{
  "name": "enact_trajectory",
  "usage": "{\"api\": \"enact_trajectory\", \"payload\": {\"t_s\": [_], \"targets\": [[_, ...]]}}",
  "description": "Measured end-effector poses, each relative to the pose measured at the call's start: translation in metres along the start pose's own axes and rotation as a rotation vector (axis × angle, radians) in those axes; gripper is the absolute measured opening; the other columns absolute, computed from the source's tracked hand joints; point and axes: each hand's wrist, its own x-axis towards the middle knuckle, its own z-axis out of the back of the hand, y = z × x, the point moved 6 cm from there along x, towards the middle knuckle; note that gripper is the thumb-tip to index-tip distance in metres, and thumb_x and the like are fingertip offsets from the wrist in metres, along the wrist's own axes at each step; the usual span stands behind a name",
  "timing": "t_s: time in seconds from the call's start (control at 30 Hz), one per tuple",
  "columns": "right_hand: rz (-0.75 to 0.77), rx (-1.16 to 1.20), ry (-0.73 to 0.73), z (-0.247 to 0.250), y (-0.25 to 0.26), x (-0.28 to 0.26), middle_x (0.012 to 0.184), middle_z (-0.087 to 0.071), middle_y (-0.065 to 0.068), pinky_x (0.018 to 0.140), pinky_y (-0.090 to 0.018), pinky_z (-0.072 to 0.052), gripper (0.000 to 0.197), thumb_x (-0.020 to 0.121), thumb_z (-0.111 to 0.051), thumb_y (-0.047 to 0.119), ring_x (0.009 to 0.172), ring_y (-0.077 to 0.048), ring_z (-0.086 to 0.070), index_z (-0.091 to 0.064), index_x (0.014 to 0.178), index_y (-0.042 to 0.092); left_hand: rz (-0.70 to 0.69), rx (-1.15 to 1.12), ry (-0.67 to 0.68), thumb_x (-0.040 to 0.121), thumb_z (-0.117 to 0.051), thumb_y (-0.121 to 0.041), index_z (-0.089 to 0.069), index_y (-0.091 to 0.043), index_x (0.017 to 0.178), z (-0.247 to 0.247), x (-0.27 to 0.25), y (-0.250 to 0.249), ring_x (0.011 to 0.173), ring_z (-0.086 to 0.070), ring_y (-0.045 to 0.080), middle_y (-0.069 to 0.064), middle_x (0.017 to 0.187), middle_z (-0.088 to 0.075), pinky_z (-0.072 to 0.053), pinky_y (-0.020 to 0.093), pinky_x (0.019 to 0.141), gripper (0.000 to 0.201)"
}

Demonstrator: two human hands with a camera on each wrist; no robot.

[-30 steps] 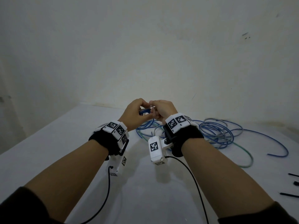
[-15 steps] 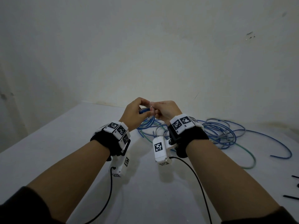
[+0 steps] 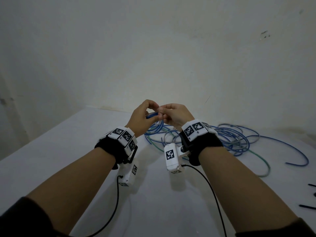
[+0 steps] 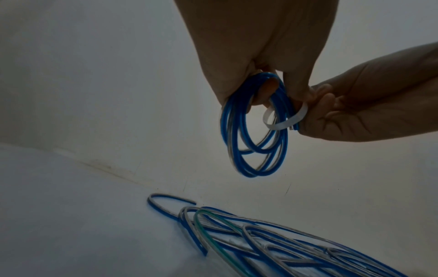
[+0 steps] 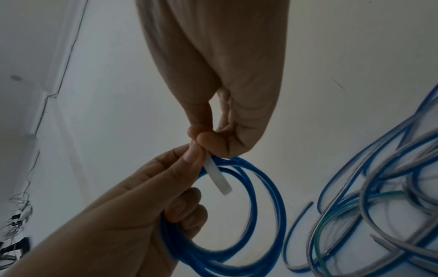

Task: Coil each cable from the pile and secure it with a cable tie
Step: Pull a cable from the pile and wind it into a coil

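Small blue coil [image 4: 254, 131] hangs upright, white tie [image 4: 282, 120] looped round its strands, above the tangled cable pile [image 3: 230, 139].

Blk wristbands [image 3: 111, 147], white tag blocks [image 3: 196, 130], dark sleeves [image 3: 22, 218].

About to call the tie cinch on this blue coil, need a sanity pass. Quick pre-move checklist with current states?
1. Coiled blue cable held by left hand, loops gathered: ok.
2. White cable tie wrapped around the coil strands: ok.
3. Right hand grip on the tie, pinched at the fingertips: ok.
4. Tie tail threaded through its head: cannot tell, fingers cover the joint.
5. Coil lifted apart from the loose cable pile on the table: ok.
6. Spare black ties at the table's right edge: ok.
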Motion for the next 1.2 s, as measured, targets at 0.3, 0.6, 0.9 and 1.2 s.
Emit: {"api": "enact_trajectory", "payload": {"t_s": [0.3,0.6,0.9,1.2], "targets": [[-0.015,0.081,0.030,-0.002,-0.002,0.001,0.064,-0.056,-0.009,0.047,-0.016,-0.047,0.009,0.091,-0.055,0.002,0.045,-0.008,-0.053,-0.059,0.084,0.004,-0.005,0.004,-0.003,0.083,-0.069,-0.014,-0.053,-0.013,0.101,0.000,0.000,-0.001,0.052,-0.052,-0.004,-0.001,0.097,-0.060,-0.040,0.007,0.054,0.025],[-0.206,0.035,-0.049,-0.008,-0.011,0.007,0.063,-0.050,-0.007,0.035,-0.015,-0.032,0.018,0.094,-0.047,0.002,0.040,-0.008,-0.041,-0.051,0.078,0.009,0.100,-0.020,0.009,0.085,-0.066,-0.016,-0.054,-0.015,0.097,-0.001,-0.002,0.005,0.059,-0.053,-0.002,-0.001,0.096,-0.059,-0.041,0.007,0.056,0.017],[-0.237,-0.030,-0.088,-0.014,-0.008,0.005,0.065,-0.042,-0.010,0.040,-0.023,-0.031,0.016,0.078,-0.050,-0.008,0.045,-0.015,-0.033,-0.059,0.066,-0.001,0.126,-0.066,0.106,0.073,-0.078,-0.018,-0.047,-0.027,0.087,0.000,-0.007,0.004,0.067,-0.053,0.007,-0.009,0.088,-0.054,-0.044,0.018,0.063,0.035],[-0.082,-0.121,-0.183,-0.002,0.004,0.015,0.058,-0.047,-0.004,0.048,-0.025,-0.035,0.028,0.091,-0.056,0.011,0.050,-0.014,-0.044,-0.053,0.063,0.010,0.038,-0.053,0.174,0.079,-0.072,-0.018,-0.049,-0.023,0.080,-0.003,-0.004,-0.007,0.062,-0.048,0.012,-0.006,0.076,-0.054,-0.042,0.024,0.063,0.024]]}}
